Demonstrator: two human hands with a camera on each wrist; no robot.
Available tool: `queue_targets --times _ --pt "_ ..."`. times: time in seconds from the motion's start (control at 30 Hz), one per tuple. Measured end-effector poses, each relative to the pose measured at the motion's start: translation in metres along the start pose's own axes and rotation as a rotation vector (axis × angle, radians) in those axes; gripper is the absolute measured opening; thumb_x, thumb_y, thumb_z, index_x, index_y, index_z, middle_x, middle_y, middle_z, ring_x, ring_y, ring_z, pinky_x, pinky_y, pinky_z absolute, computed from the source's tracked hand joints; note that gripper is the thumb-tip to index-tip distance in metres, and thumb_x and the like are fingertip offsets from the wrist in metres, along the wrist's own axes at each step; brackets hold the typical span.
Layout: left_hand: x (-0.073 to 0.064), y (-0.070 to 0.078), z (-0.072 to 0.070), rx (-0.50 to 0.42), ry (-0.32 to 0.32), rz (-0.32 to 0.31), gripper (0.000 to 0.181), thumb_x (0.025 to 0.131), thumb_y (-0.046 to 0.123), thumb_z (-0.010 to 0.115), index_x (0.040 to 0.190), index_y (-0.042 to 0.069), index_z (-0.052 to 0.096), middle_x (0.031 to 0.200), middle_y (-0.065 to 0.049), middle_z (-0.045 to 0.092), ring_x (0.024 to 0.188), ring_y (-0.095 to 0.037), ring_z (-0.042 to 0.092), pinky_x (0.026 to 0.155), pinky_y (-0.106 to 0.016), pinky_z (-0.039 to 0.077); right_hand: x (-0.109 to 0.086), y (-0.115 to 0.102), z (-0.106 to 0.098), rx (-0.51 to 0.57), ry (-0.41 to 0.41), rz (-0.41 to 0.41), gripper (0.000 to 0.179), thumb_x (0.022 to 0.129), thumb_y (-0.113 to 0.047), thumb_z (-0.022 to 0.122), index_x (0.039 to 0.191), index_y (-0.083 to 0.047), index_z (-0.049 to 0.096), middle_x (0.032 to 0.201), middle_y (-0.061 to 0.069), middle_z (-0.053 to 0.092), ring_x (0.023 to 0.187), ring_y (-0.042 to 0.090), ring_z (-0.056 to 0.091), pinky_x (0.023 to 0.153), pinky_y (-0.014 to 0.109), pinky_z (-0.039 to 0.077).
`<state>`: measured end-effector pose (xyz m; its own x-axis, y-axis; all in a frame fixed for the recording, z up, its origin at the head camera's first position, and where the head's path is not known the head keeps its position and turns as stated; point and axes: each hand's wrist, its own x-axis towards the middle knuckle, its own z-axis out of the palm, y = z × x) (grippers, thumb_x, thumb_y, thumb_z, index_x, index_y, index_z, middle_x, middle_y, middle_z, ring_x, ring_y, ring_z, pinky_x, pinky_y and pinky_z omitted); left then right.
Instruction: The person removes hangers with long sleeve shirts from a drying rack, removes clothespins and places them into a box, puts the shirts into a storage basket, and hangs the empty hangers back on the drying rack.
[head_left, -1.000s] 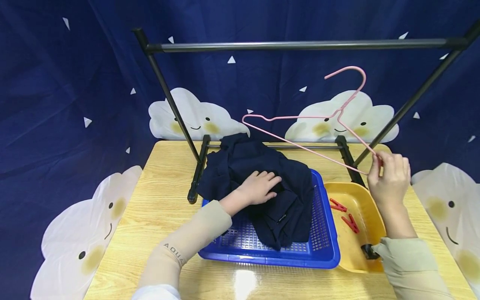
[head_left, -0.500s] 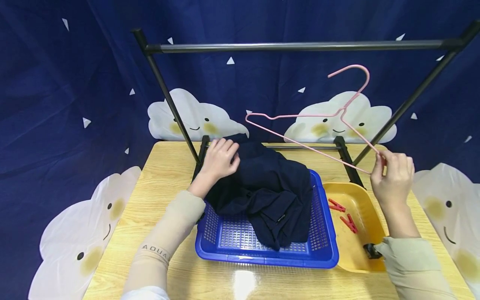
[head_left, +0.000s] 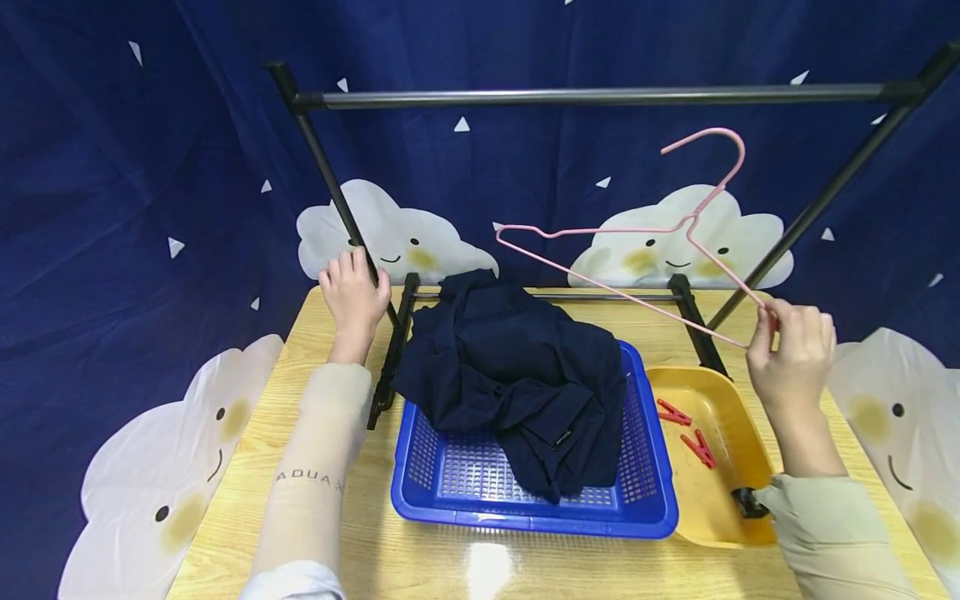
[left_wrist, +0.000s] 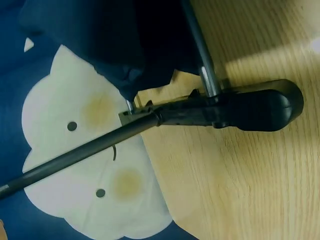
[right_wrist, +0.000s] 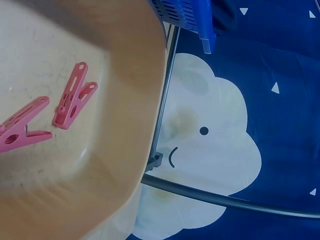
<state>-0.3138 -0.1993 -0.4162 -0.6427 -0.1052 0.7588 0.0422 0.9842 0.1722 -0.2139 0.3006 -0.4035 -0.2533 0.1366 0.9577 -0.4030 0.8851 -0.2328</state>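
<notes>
In the head view my left hand (head_left: pixel 352 296) is at the left upright (head_left: pixel 322 167) of a black rack. Thumb and fingers lie on either side of the post; whether they grip it is unclear. The left wrist view catches only a sliver of hand at the lower left corner. My right hand (head_left: pixel 791 354) pinches one lower corner of a pink clothes hanger (head_left: pixel 600 230), which tilts with its hook upward. A dark navy garment (head_left: pixel 517 342) lies bunched over a blue mesh basket (head_left: pixel 536 521), a small label showing on it.
Right of the basket sits a yellow tub (head_left: pixel 697 517) with two red clothespins (head_left: pixel 697 448) and a small black object (head_left: pixel 746 502). Overhead runs the rack's top bar (head_left: pixel 600 97). Behind the wooden table (head_left: pixel 322 333) hangs a navy curtain (head_left: pixel 150 208) with cloud prints.
My left hand has left the garment and moved left to the rack's upright. My right hand, still pinching the hanger, has drifted slightly right.
</notes>
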Motion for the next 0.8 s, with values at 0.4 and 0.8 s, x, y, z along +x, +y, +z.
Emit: queue_targets --times 0.4,0.8 --pt "0.017 -0.011 0.002 0.033 -0.257 -0.263 0.049 0.089 0.037 0.049 0.117 -0.002 0.042 0.114 -0.021 0.045 0.103 -0.039 0.042 0.082 -0.049 0.031 0.010 -0.006 -0.001 -0.007 0.018 -0.006 0.021 0.090 -0.011 0.049 0.088 0.009 0.055 0.073 0.026 0.046 0.068 0.046 0.037 0.063 0.053 0.021" --pt "0.021 -0.010 0.009 0.007 -0.351 -0.283 0.045 0.091 0.035 0.050 0.120 0.001 0.041 0.115 -0.022 0.043 0.107 -0.040 0.041 0.083 -0.050 0.031 0.016 0.012 -0.001 -0.059 0.022 0.011 0.019 0.089 -0.012 0.051 0.089 0.006 0.057 0.074 0.026 0.048 0.070 0.047 0.039 0.064 0.055 0.023"
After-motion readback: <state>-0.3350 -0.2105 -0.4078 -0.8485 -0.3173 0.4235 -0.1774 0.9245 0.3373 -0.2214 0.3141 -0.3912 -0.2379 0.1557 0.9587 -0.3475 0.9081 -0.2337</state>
